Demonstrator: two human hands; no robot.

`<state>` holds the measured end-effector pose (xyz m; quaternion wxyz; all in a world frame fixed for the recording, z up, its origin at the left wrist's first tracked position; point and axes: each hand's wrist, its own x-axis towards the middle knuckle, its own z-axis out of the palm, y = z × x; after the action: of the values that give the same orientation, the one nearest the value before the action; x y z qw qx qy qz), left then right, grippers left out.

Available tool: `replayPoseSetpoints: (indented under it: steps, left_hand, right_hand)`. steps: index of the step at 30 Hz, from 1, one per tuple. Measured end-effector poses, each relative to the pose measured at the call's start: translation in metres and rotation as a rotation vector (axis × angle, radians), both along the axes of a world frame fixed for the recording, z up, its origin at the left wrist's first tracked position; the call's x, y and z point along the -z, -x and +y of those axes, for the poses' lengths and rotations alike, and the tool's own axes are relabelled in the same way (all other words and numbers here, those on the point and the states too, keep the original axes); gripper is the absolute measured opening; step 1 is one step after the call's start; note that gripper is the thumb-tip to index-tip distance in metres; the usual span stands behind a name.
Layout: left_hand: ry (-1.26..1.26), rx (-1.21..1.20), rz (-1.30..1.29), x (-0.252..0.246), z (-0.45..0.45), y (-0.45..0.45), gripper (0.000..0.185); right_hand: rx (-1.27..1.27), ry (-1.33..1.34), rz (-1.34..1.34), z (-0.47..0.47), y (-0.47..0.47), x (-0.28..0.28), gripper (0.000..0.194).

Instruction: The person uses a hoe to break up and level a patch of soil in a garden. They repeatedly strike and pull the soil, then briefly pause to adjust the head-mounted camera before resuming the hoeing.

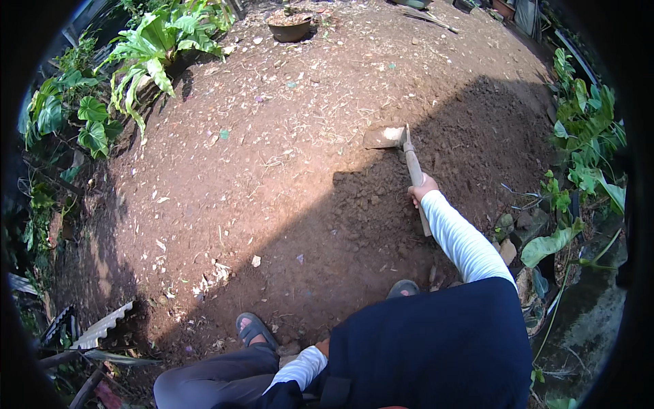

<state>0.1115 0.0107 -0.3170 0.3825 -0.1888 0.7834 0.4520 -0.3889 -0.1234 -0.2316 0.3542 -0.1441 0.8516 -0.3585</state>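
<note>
A hoe with a wooden handle (415, 168) is held in my right hand (423, 189), its fingers wrapped around the shaft. The broad metal hoe blade (380, 138) lies against the soil at the border of sun and shade. Loose, dark crumbled soil (373, 199) spreads below and to the right of the blade. My left hand (323, 346) is close to my body at the bottom, mostly hidden by the dark shirt; whether it holds anything does not show. My sandalled feet stand on the ground just in front of me.
Leafy plants (158, 51) grow at the upper left, and more foliage (587, 133) lines the right side beside stones (507, 251). A round pot (289, 28) stands at the top. Corrugated sheeting (102, 327) and wooden poles lie at the lower left. Dry leaves litter the soil.
</note>
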Motion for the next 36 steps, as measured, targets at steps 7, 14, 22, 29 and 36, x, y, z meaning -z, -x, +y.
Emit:
replayPoseSetpoints:
  steps: [7, 14, 22, 29, 36]
  left_hand:
    - [0.009, -0.008, 0.001, 0.002, 0.003, -0.002, 0.049]
    - [0.037, -0.031, 0.023, 0.011, 0.007, -0.009, 0.047]
    - [0.089, -0.075, 0.033, 0.007, 0.009, -0.009, 0.046]
    - [0.026, -0.097, 0.001, -0.005, 0.008, -0.001, 0.051]
    - [-0.05, -0.276, -0.111, -0.008, 0.01, 0.002, 0.058]
  right_hand:
    - [0.049, 0.286, 0.338, 0.0, 0.026, 0.004, 0.053]
    - [-0.031, -0.042, -0.083, 0.001, 0.027, 0.005, 0.041]
    - [0.008, 0.293, 0.223, 0.031, 0.029, -0.017, 0.051]
    - [0.092, 0.008, -0.255, 0.056, -0.013, 0.013, 0.036]
    - [-0.021, 0.366, 0.001, 0.058, -0.001, -0.038, 0.031]
